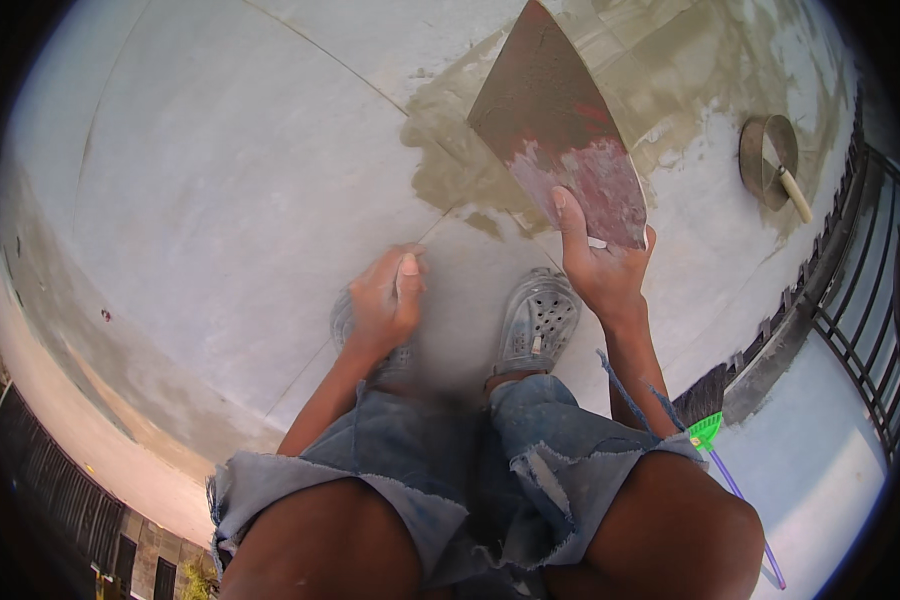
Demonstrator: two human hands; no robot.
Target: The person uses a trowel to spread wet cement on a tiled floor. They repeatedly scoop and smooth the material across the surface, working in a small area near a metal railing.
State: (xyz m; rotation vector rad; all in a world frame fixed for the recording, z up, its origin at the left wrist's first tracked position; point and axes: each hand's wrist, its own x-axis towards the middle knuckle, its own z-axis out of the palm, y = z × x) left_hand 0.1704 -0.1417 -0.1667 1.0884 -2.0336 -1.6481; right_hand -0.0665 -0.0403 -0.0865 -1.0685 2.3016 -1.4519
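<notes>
My right hand (607,262) grips the near end of a reddish flat board (560,130), its thumb lying on top. Wet grey-brown mortar coats the board's far part, and paler smears cover its near part. Beyond and beneath the board, a patch of the same mortar (450,165) is spread over the pale floor (230,180). Above my left shoe, my left hand (388,295) is closed, with dusty fingers curled in and the thumb pressed against them. Whatever those fingers may hold is hidden.
At the right, a round pan (755,160) sits with a pale-handled trowel (792,192) in it. A black metal railing (855,315) runs along the right edge. Near my right knee lies a green-headed broom (707,430). My grey clog (540,315) stands between my hands.
</notes>
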